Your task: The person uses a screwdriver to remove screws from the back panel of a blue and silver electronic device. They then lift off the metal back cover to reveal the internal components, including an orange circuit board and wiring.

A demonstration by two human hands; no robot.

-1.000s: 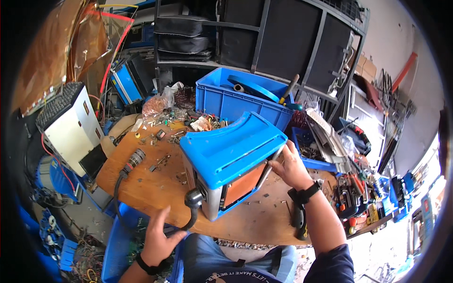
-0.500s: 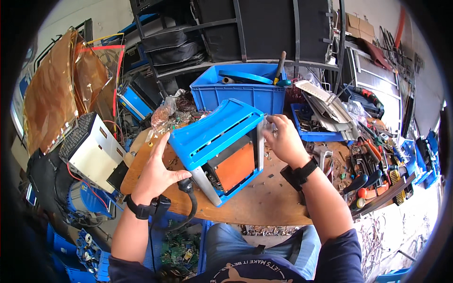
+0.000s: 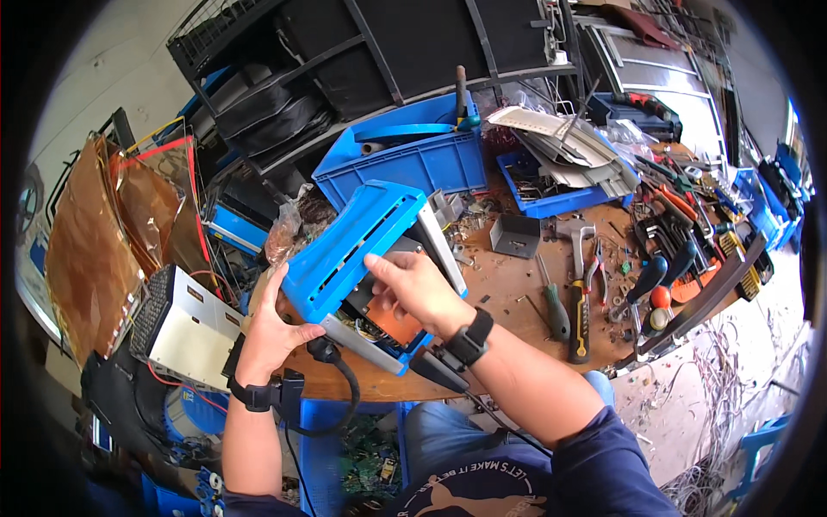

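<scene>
A boxy device with a blue plastic end panel [image 3: 349, 250], grey metal side bars and an orange-brown plate [image 3: 396, 320] stands tilted on the wooden bench. My left hand [image 3: 274, 332] is closed against its left side, fingers along the panel's edge and thumb near the grey bar. A thick black cable [image 3: 349, 379] hangs below that hand. My right hand [image 3: 415, 293] is in front of the device, partly covering the plate. One fingertip lies at the panel's lower edge, apart from the other fingers, which are curled and partly hidden; no object shows in them.
Behind the device stands a blue crate [image 3: 413, 168]. A hammer [image 3: 579, 293], a green-handled screwdriver [image 3: 556, 310] and pliers [image 3: 596, 271] lie to the right, near a black metal bracket [image 3: 515, 237]. Below the bench edge, a blue bin [image 3: 320, 414] holds green circuit boards.
My right hand has left the device's far right corner and come in front of its orange-brown plate. My left hand stays at the left side. The view has turned to the right.
</scene>
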